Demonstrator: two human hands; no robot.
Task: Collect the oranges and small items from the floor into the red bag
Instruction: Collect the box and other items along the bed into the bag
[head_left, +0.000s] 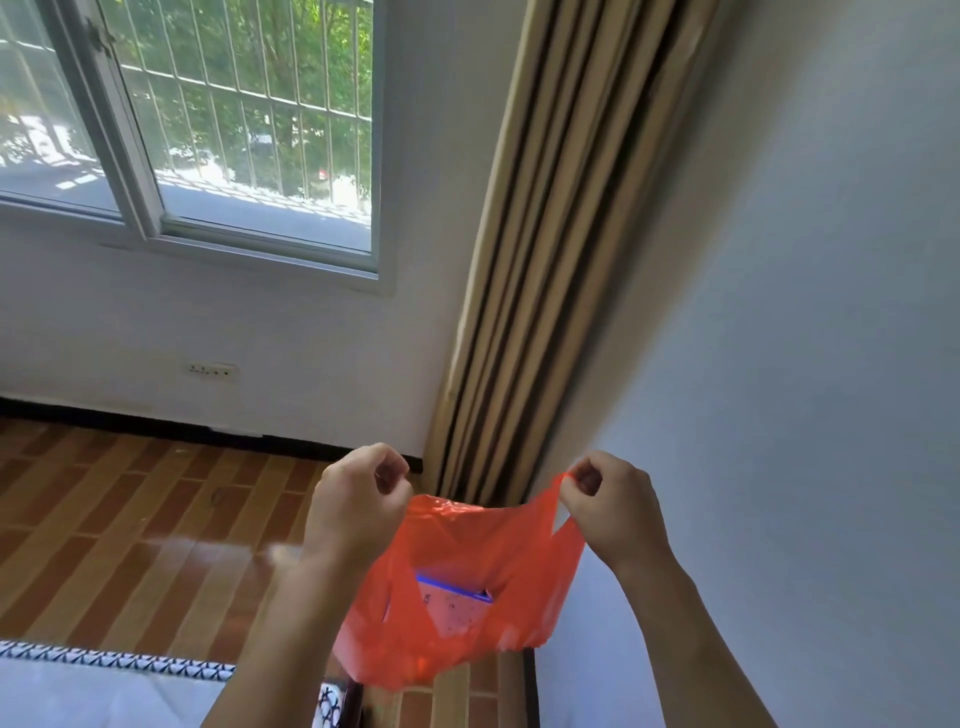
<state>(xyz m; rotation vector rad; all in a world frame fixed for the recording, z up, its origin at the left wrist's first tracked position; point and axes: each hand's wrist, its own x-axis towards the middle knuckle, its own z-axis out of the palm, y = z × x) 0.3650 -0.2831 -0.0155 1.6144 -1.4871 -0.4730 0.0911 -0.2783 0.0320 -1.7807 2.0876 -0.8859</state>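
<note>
Both hands are up at chest height, well apart, stretching the red bag open between them. Left hand pinches one handle loop, though the plastic there hides behind its curled fingers; right hand clearly pinches the other loop, pulled thin and taut. Bag hangs in the air above the wooden floor, near the curtain in the corner. Inside, a pale box with a blue edge shows through the mouth. No oranges visible from here. That film looks light, soft and slippery, likely to tear under load, so grip the loops, not the thin sides.
</note>
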